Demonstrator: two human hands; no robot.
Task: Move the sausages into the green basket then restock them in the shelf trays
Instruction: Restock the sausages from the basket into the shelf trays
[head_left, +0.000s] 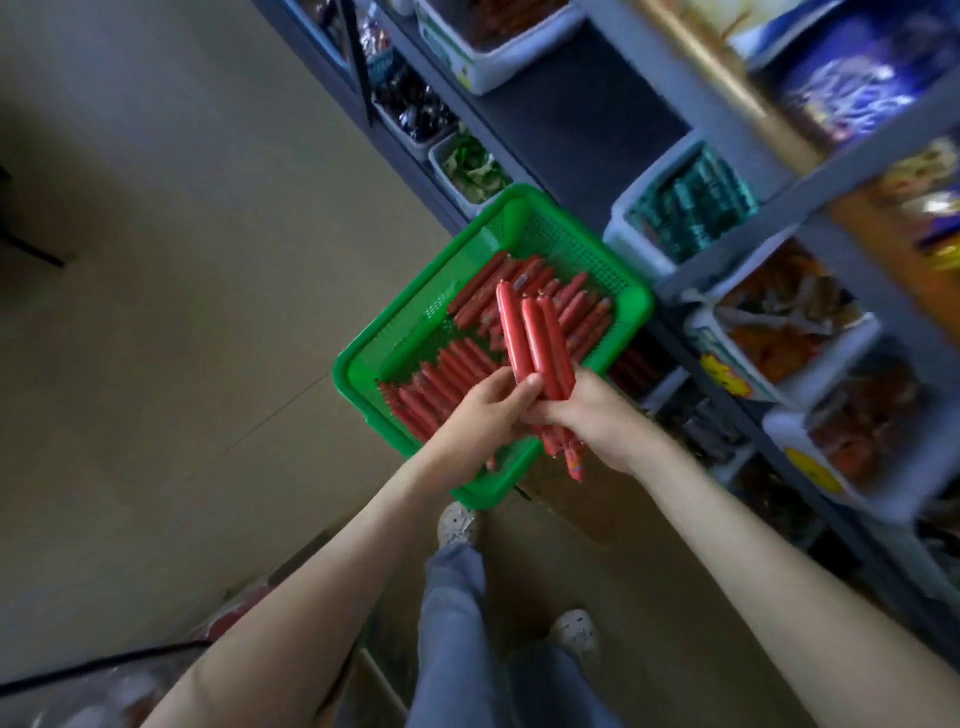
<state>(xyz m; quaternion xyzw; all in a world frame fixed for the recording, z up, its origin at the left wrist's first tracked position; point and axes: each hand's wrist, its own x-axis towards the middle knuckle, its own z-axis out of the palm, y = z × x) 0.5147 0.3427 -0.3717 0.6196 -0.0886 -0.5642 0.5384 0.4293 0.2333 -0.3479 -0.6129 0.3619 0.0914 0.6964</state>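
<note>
Far left is just beige floor (156, 312). Down in the bottom-left corner there's something red in clear wrap, too blurry to call. Moving in, the left hand (485, 413) is curled round the lower end of a bundle (537, 343) of red sausages, with its thumb pressed on the front one. The bundle stands more or less upright, tips pointing away from the person, right above the green basket (363, 371). The basket's floor holds loose sausages (441, 384) in two rough rows — one near the hands, one at the far side — lying flat, side by side. The right hand (597, 418) grips the same bundle from the other side, fingers wrapped tight, and a few sausage ends poke out below the palm. So both hands are closed on that one bundle. Below them are grey trousers (457, 623) and pale perforated shoes (457, 522). On the right runs the dark shelf (597, 119), with the basket's far corner just beside it. White shelf trays (636, 244) sit on it: one with teal packets (691, 208), and further right one with orange-brown snacks (784, 317) — details smeared.
</note>
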